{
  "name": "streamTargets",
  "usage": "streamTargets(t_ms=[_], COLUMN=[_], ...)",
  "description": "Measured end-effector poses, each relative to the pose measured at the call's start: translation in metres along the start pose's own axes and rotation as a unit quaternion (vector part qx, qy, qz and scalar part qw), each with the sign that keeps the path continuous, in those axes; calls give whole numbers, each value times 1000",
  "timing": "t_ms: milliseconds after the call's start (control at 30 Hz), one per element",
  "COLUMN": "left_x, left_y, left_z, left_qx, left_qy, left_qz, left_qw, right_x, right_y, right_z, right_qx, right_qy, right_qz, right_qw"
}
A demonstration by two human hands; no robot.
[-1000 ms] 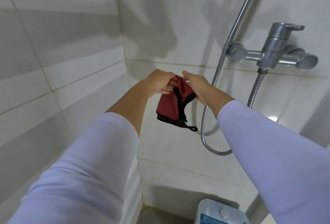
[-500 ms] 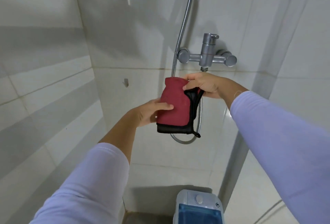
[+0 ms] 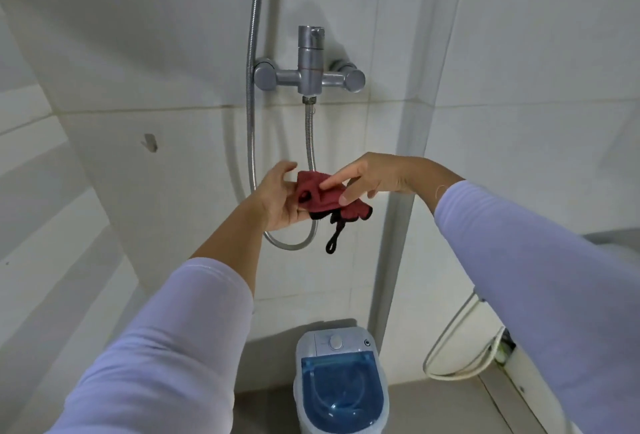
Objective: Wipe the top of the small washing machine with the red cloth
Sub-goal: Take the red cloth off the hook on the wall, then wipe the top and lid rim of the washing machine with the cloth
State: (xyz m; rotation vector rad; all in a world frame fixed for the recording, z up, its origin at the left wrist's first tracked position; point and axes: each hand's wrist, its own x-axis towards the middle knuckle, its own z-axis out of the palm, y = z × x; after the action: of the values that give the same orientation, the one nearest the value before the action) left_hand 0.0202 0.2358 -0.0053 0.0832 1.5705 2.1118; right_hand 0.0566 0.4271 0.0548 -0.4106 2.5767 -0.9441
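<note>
The red cloth point(image 3: 320, 196), edged in black with a black loop dangling below, is bunched between both my hands at chest height. My left hand point(image 3: 278, 200) cups it from the left and underneath. My right hand point(image 3: 367, 175) pinches its top with thumb and fingers. Far below, on the floor, stands the small washing machine point(image 3: 341, 378), white with a translucent blue lid and a round knob on its top panel. Both hands are well above it.
A chrome shower mixer point(image 3: 310, 73) is fixed to the tiled wall, its metal hose point(image 3: 251, 94) looping down behind my hands. A wall corner edge point(image 3: 398, 226) runs down right of the machine. White hoses point(image 3: 460, 357) lie on the floor at right.
The view has tilted down and right, bringing more of the washing machine into sight. The cloth went from hanging flat to bunched up, held lower between both hands.
</note>
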Motion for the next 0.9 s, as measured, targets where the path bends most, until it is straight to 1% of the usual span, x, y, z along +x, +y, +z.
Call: streamTargets(t_ms=[67,133,200,233,333,367,467,600,700,800,900], left_x=[4,8,14,15,18,21,31,56,82,106,128], left_y=[-6,-13,-19,-22,-31,-34,-52,-108,-161,-210,-258], left_z=[8,15,18,20,25,26,24,6,-15,-34,-51], left_qx=[30,80,88,87,102,114,147,189,229,294,368], left_qy=[-16,-36,-36,-36,-56,-51,-17,15,50,66,73], left_qz=[-11,-12,-19,-21,-32,-33,-36,-47,-67,-97,-122], left_qw=[999,996,995,995,993,992,988,981,970,949,919], right_x=[-3,-5,-4,-3,3,6,12,26,39,54,72], right_y=[11,25,41,50,76,84,106,156,201,247,290], right_z=[0,-1,1,3,18,23,39,77,113,145,176], right_qx=[12,65,112,130,163,166,152,193,251,314,344], right_qy=[1,62,134,139,79,71,86,82,110,149,184], right_qz=[20,22,27,32,56,64,90,117,143,166,179], right_qw=[1000,996,984,981,982,981,981,971,951,923,903])
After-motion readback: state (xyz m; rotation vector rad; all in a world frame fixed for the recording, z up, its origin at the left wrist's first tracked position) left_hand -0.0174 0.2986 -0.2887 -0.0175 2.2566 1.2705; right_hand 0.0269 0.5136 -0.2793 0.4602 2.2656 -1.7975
